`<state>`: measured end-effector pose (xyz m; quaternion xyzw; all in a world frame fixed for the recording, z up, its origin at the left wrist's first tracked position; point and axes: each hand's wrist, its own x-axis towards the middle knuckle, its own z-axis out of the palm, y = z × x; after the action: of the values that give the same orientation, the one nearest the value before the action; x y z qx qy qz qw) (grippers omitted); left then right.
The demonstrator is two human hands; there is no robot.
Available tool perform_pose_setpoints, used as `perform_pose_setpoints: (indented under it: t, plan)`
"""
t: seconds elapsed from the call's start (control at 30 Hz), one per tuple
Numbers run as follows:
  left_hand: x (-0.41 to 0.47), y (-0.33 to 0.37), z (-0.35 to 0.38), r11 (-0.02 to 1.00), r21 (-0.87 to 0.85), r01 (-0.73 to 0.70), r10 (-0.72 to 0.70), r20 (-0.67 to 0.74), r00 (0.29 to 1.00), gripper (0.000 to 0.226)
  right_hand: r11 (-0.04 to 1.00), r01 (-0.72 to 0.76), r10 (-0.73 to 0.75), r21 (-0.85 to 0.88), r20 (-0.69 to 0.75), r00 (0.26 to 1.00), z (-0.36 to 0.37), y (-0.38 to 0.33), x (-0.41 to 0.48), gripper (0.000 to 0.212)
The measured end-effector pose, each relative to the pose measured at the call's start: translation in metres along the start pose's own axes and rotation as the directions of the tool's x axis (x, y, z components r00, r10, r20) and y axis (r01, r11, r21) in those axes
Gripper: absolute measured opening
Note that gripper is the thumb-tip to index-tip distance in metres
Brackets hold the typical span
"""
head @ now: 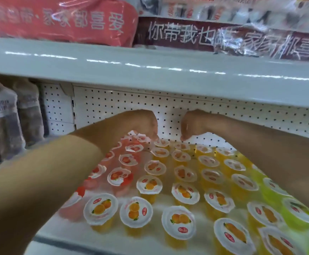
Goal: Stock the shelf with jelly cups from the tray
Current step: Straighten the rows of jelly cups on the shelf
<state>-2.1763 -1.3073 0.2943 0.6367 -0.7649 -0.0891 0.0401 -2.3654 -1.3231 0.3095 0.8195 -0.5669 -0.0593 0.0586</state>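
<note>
Left hand (144, 124) reaches to the back of the shelf (71, 231), fingers curled down over the rear red cups (129, 160); grip cannot be told. Right hand (192, 126) likewise, fingertips just above the rear orange cups (185, 193). Probably filling back rows first, colours kept in columns. Green cups (297, 210) far right. Tray not in view.

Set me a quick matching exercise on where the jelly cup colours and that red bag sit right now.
Things: 1 red jelly cups; 2 green jelly cups; 3 orange jelly cups; 4 red bag.
Places: A on the upper shelf; B far right; C left side; D middle.
Pairs: 1-C, 2-B, 3-D, 4-A.
</note>
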Motion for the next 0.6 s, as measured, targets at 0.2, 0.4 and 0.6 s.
perform_pose_setpoints:
  t: [0.2,0.4,0.6]
  plan:
    - [0.044,0.014,0.024,0.993,0.117,-0.027,0.022,0.044,0.999,0.038,0.998,-0.054,0.052,0.019,0.103,0.993,0.029,-0.004,0.019,0.033]
    - [0.073,0.011,0.038,0.979,0.191,-0.071,0.064,0.043,0.997,0.031,0.997,-0.083,0.081,0.011,0.093,0.992,0.037,-0.007,0.028,0.03]
    - [0.078,0.01,0.039,0.97,0.237,-0.063,0.048,0.067,0.997,0.038,0.997,-0.078,0.077,0.018,0.048,0.996,0.042,-0.005,0.03,0.028]
